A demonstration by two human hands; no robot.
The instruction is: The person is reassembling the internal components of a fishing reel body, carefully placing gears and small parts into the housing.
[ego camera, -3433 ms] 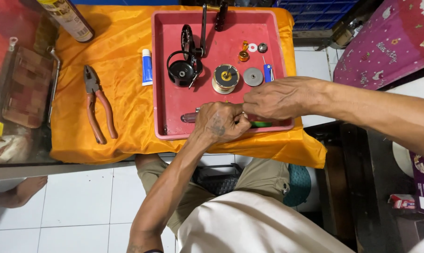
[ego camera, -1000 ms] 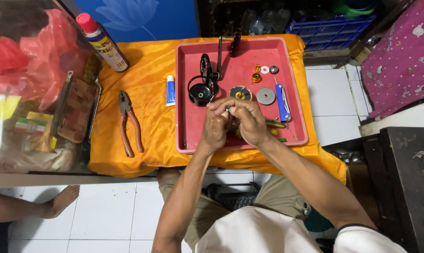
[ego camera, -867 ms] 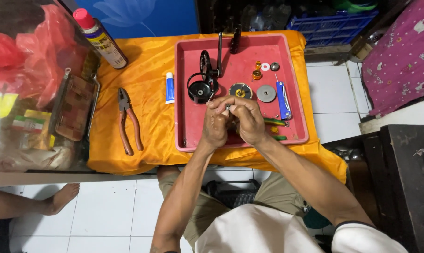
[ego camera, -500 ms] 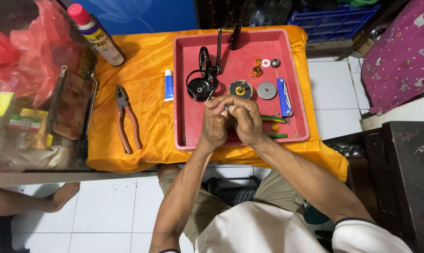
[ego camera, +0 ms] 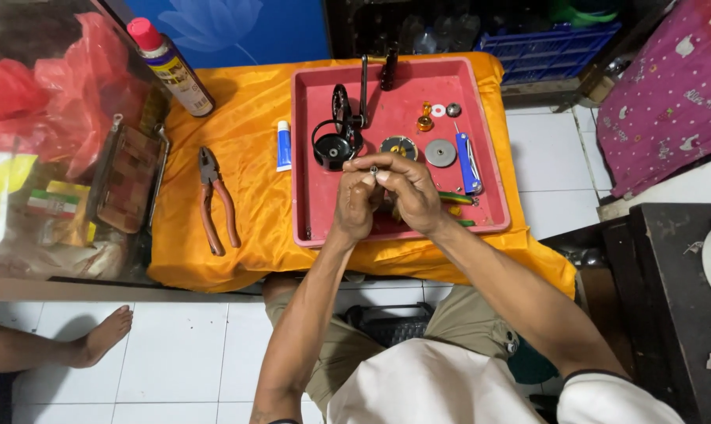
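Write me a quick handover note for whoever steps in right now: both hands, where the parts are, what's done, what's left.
Left hand and right hand: together over the red plastic tray, pinching a small grey metal part at the fingertips.
In the tray: black fishing reel body lying with its handle, round brass-centred gear, grey metal disc, blue-handled tool, small washers at the top.
On the orange cloth: red-handled pliers, small white and blue tube; a spray can stands at the far left corner.
Done: reel is taken apart.
Left: loose parts not yet back on the reel.
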